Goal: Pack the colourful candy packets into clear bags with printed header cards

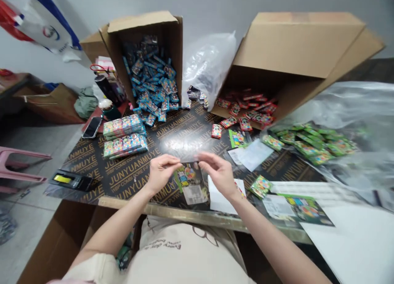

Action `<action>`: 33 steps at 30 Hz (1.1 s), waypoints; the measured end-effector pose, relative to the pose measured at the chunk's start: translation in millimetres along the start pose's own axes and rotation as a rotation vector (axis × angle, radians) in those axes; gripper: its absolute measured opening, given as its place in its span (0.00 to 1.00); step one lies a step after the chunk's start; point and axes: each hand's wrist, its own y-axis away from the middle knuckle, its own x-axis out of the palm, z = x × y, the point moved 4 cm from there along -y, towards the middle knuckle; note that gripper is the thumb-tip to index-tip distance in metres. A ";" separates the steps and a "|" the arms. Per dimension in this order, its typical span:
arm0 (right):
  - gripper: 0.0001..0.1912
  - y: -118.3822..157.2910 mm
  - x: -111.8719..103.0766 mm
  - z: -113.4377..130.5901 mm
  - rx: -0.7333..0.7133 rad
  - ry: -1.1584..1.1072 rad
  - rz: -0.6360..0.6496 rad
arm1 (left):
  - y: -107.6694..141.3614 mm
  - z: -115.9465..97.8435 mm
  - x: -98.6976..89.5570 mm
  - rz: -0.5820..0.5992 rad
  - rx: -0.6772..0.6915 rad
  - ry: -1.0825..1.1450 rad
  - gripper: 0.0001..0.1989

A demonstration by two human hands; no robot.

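Observation:
My left hand [162,171] is closed in a pinch at the upper left edge of a printed plastic bag [191,179]. The bag has green and black print with bright pictures, and a pale panel at its lower end. Opposite it, my right hand [219,171] is by the bag's upper right corner, thumb and fingers slightly apart and the fingertips blurred. A white paper sheet [220,198] lies partly under my right wrist. Just to the right is a small green packet [260,186], and a similar flat printed bag [304,210] lies farther right.
Behind stand an open carton [168,23] of blue packets and another carton [295,42] with red packets, a clear bag [209,58] between them. Stacked wrapped packs [124,138], a phone [92,127] and a black tray [70,180] are left. Green packets [314,142] pile up right.

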 end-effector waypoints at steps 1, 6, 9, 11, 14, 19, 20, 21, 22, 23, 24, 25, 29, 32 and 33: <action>0.22 -16.8 6.8 -6.5 0.001 -0.050 0.003 | -0.4 9.0 -12.0 -0.117 -0.059 -0.002 0.05; 0.35 -104.3 49.1 -64.9 0.001 0.360 0.089 | 44.8 74.0 -68.1 -0.371 -0.400 -0.176 0.12; 0.45 -158.9 77.2 -82.8 -0.072 0.756 0.193 | 92.7 105.5 -89.1 -0.353 -0.520 -0.317 0.18; 0.48 -199.8 96.5 -74.8 -0.201 0.919 0.223 | 118.2 112.0 -97.4 -0.377 -0.476 -0.500 0.22; 0.49 -266.0 124.7 -49.2 -0.361 1.062 0.199 | 137.8 111.1 -96.5 -0.344 -0.321 -0.681 0.21; 0.42 -358.4 162.3 -34.1 -0.258 1.228 0.216 | 144.3 114.5 -93.8 -0.315 -0.155 -0.795 0.20; 0.43 -371.1 166.9 -36.8 -0.198 1.248 0.243 | 144.5 115.4 -94.1 -0.311 -0.135 -0.803 0.21; 0.45 -381.9 170.4 -39.9 -0.145 1.260 0.277 | 144.6 116.0 -94.5 -0.305 -0.125 -0.806 0.21; 0.48 -391.0 173.0 -43.0 -0.107 1.268 0.320 | 144.5 116.1 -94.7 -0.299 -0.121 -0.807 0.22; 0.49 -398.6 174.5 -45.5 -0.086 1.275 0.368 | 144.2 115.5 -94.6 -0.293 -0.118 -0.808 0.22; 0.49 -404.6 174.8 -47.1 -0.078 1.282 0.413 | 143.8 114.3 -94.3 -0.288 -0.115 -0.807 0.22; 0.47 -409.0 173.7 -47.9 -0.081 1.292 0.453 | 143.2 112.8 -93.9 -0.284 -0.113 -0.806 0.23; 0.34 -398.3 159.1 -48.1 -0.152 1.318 0.556 | 140.3 107.0 -91.7 -0.291 -0.108 -0.795 0.22; 0.28 -352.1 144.7 -56.1 -0.228 1.322 0.641 | 137.7 105.0 -90.8 -0.304 -0.123 -0.763 0.21; 0.26 -331.2 139.8 -61.1 -0.246 1.326 0.666 | 136.6 104.2 -90.6 -0.306 -0.124 -0.754 0.20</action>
